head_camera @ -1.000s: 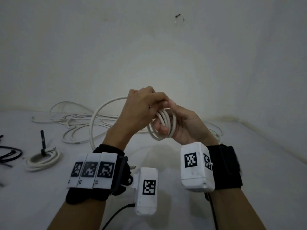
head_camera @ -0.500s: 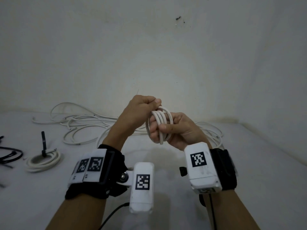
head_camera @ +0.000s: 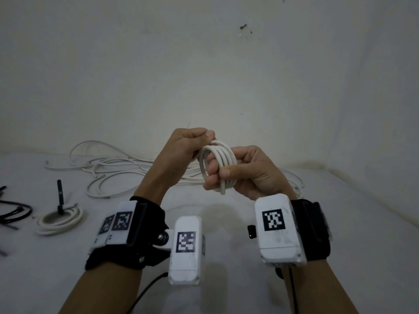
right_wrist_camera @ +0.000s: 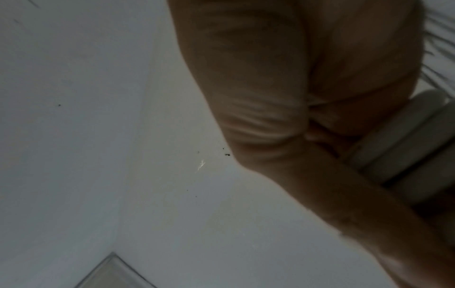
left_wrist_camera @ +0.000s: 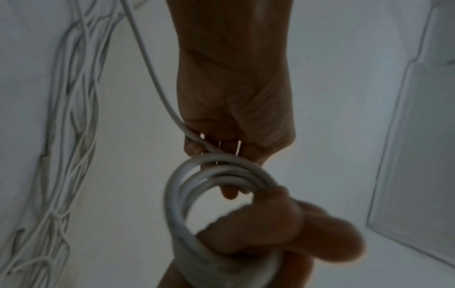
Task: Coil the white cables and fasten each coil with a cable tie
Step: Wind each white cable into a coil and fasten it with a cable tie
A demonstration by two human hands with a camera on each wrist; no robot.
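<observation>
the right hand [head_camera: 254,172] has its fingers and thumb curled round a small white cable coil [head_camera: 218,165] and holds it upright in the air, above the middle of the white table [head_camera: 340,223]. its palm faces the person and the thumb presses over the front of the loops. the left hand [head_camera: 181,150] is closed like a fist, with the back of the hand up, and it grips the free cable strand [left_wrist_camera: 157,81] right at the top of the coil. both wrists are lifted. loose white cables [head_camera: 108,168] lie along the far edge of the table. near the left edge rests a finished coil [head_camera: 59,219] with a black cable tie [head_camera: 59,196] that stands upright.
</observation>
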